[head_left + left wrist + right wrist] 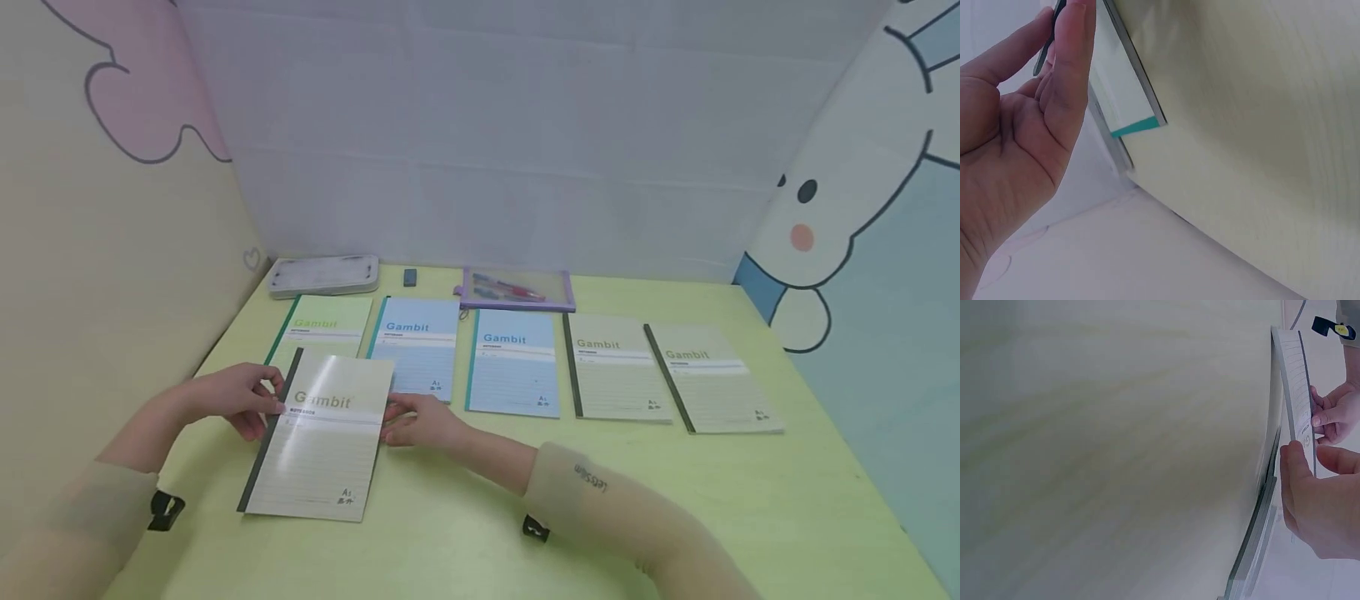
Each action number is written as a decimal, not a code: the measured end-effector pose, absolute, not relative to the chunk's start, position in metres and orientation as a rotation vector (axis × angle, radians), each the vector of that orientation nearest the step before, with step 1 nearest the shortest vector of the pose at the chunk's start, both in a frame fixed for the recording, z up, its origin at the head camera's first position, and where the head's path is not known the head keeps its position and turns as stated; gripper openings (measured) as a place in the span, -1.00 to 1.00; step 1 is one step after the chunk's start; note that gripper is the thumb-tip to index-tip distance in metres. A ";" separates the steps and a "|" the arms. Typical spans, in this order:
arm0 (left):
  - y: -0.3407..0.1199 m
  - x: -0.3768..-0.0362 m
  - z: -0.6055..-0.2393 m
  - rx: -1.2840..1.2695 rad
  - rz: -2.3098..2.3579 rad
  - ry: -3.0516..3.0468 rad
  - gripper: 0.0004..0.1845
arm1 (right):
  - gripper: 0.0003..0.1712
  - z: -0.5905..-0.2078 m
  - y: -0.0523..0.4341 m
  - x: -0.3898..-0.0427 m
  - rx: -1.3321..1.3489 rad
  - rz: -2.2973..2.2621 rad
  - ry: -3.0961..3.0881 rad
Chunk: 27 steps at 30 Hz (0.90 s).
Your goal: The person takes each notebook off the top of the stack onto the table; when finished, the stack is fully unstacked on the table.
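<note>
A beige notebook marked "Gambit", with a black spine, is held up over the table at left, overlapping the lower parts of two notebooks behind it in the head view. My left hand pinches its spine side between thumb and fingers; in the left wrist view only a thin edge shows by the left hand. At the opposite edge, my right hand holds it with the thumb on the cover and fingers behind. From the right wrist, the notebook appears nearly edge-on above the right hand.
Behind lie a green notebook, two blue notebooks and two more beige notebooks in a row. Along the back are a grey case, a small dark eraser-like block and a purple-edged pouch with pens.
</note>
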<state>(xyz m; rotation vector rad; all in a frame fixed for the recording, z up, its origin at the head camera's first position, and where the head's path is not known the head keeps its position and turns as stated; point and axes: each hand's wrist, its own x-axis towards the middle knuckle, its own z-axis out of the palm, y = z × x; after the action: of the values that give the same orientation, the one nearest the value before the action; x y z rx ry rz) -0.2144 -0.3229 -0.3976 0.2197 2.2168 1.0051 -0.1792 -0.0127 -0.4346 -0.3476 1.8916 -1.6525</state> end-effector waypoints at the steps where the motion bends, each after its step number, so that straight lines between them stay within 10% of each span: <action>1: -0.327 -0.213 -0.398 0.215 0.988 2.209 -0.58 | -0.27 -0.435 -0.016 -0.177 -0.357 -1.646 1.867; 27: -0.369 -0.202 -0.417 0.032 0.593 2.276 -0.72 | -0.26 -0.437 -0.062 -0.165 -0.393 -1.417 1.755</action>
<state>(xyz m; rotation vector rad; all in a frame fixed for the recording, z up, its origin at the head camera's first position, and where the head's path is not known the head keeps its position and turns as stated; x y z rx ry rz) -0.2025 -0.3694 -0.4173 0.0324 2.2763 0.5934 -0.1650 -0.0621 -0.4372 -0.3929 1.7546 -1.4170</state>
